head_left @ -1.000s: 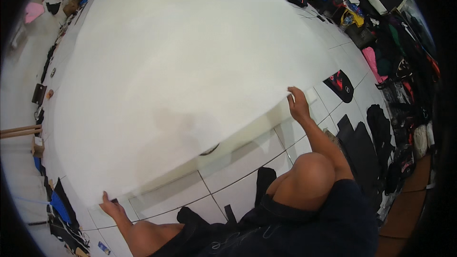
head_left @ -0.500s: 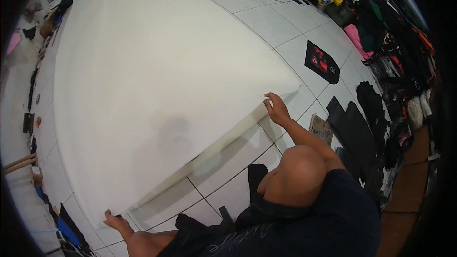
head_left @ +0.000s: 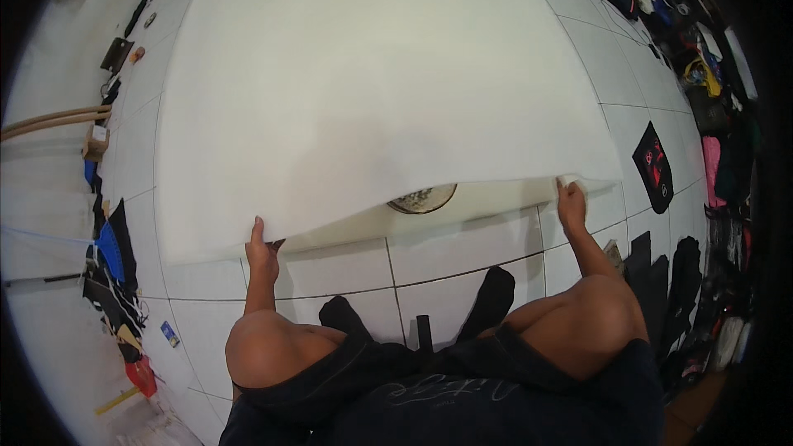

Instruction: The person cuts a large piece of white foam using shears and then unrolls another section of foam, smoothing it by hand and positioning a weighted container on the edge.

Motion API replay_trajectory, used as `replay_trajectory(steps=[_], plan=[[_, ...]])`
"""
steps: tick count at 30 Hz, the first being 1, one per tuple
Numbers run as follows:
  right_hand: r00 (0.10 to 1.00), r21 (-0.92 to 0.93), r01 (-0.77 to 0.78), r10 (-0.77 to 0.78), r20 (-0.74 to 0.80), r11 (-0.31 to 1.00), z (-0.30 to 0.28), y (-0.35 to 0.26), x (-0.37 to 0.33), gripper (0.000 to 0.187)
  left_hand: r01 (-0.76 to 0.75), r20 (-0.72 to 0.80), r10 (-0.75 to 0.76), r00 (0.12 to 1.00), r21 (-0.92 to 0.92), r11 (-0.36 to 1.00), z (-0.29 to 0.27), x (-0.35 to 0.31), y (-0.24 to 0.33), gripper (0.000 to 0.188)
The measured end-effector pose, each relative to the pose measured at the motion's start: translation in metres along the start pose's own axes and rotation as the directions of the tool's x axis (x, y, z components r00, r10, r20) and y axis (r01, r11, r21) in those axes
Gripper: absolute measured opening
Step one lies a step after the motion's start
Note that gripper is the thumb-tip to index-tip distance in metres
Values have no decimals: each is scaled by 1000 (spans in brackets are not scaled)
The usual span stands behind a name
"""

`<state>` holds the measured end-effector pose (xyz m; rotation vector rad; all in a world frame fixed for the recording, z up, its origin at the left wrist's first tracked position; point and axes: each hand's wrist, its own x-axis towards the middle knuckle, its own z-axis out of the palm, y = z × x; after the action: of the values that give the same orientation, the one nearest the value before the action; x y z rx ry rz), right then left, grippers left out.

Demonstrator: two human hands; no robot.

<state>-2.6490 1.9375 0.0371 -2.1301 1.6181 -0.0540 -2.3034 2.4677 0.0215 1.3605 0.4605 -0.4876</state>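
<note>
A: In the head view, where is the main piece?

B: The large, smooth, flexible white sheet (head_left: 388,49) spreads over the glossy white tiled floor (head_left: 339,268), its near edge raised in front of the person's bent knees. Paper, film or thin foam, I can't tell which

A: How is it held?

B: The left grip (head_left: 263,256) has its thumb flat on top and fingers tucked beneath, pinching the edge inboard of the left corner. The right grip (head_left: 572,205) has bent fingers closed on the edge near the right corner

A: Why so far apart?

B: Probably so a limp edge is carried near both ends. Between them it arches, and under the arch shows a round, mottled disc with a dark rim (head_left: 423,200), partly covered by the sheet. It may serve as a weight there, though I can't be sure

A: And the flat black piece with red markings (head_left: 655,167)?

B: On the tiles past the right corner, apart from the sheet, perhaps laid there to leave that edge free
</note>
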Motion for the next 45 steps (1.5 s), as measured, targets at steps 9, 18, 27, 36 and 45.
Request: replay_trajectory(steps=[9, 18, 27, 36, 45], plan=[[299, 0, 933, -776, 556, 360, -30, -229, -78, 55, 104, -193, 0, 981, 533, 839, -13, 7, -7, 80], [321, -7, 937, -855, 408, 349, 38, -262, -98, 42, 93, -54, -77, 996, 450, 888, -32, 25, -8, 75], [130, 63, 979, -829, 544, 194, 6, -228, -140, 28, 128, -68, -110, 992, 366, 922, -23, 15, -7, 73], [19, 213, 954, -749, 662, 212, 12, -176, -174, 32, 109, -121, -66, 991, 401, 910, -39, 26, -18, 73], [22, 199, 961, -774, 633, 190, 18, -166, -174, 33, 88, -201, -2, 980, 421, 903, -35, 27, -19, 67]])
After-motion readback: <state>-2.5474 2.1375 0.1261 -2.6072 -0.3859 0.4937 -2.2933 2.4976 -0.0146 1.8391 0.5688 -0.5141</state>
